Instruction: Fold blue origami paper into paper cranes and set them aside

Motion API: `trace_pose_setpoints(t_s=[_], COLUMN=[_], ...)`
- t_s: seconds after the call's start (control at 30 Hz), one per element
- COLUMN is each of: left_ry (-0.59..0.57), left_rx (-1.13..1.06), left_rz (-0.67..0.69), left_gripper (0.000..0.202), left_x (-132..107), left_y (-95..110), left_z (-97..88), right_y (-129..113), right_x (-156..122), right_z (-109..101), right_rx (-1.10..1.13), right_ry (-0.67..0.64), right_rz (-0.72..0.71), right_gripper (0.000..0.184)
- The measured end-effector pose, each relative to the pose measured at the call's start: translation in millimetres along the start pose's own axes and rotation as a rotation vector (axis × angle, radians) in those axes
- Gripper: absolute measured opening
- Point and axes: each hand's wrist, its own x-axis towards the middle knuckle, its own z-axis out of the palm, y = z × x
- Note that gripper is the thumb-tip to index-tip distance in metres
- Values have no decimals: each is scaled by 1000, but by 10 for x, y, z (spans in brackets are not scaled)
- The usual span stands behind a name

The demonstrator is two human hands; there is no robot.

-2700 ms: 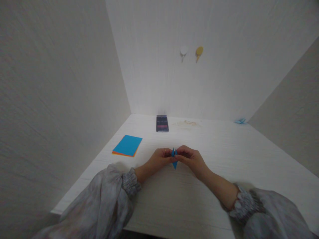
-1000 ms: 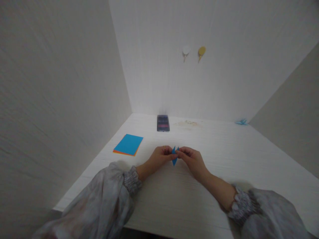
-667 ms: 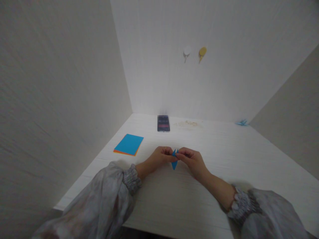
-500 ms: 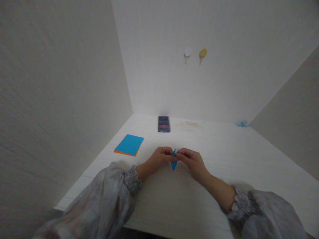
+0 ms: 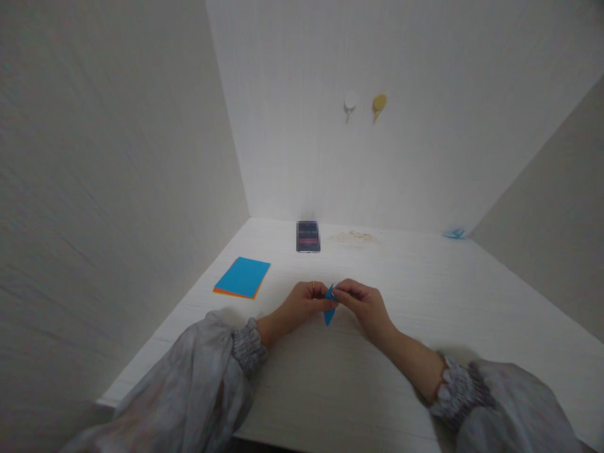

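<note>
A small folded blue paper piece (image 5: 329,314) is pinched between both hands just above the white table (image 5: 425,302). My left hand (image 5: 303,303), with a ring on one finger, grips its left side with closed fingers. My right hand (image 5: 362,303) pinches its upper right part. The paper's lower point hangs down below the fingers. Both forearms wear loose grey sleeves gathered at the wrist.
A stack of coloured paper sheets (image 5: 242,277), blue on top and orange beneath, lies at the left. A dark phone (image 5: 307,236) lies near the back wall. A small blue folded figure (image 5: 453,234) sits in the far right corner. Two hooks (image 5: 363,105) hang on the wall.
The hands have stayed together on the blue paper, with only small finger movements; the paper's tip shifted slightly. The view drifted a little.
</note>
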Motion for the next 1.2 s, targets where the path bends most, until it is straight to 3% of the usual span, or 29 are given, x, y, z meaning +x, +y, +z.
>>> trace_pose_setpoints(t_s=[0.43, 0.6, 0.7, 0.8, 1.0, 1.2], left_ry=[3, -62, -1, 39, 96, 76], left_rx=[-6, 35, 67, 63, 146, 210], left_rz=[-28, -107, -74, -54, 14, -15], left_gripper=[22, 24, 23, 23, 22, 25], left_x=[8, -5, 4, 16, 30, 42], left_y=[-11, -11, -15, -14, -50, -94], left_z=[0, 26, 16, -6, -48, -50], right_y=[-3, 49, 86, 98, 108, 131], right_x=[-30, 78, 136, 126, 63, 66], right_z=[0, -101, -174, -158, -7, -27], right_rx=[-53, 16, 81, 90, 61, 5], right_ry=[-2, 184, 223, 157, -99, -51], right_rz=[-87, -114, -103, -81, 80, 91], right_gripper=[18, 17, 16, 17, 16, 20])
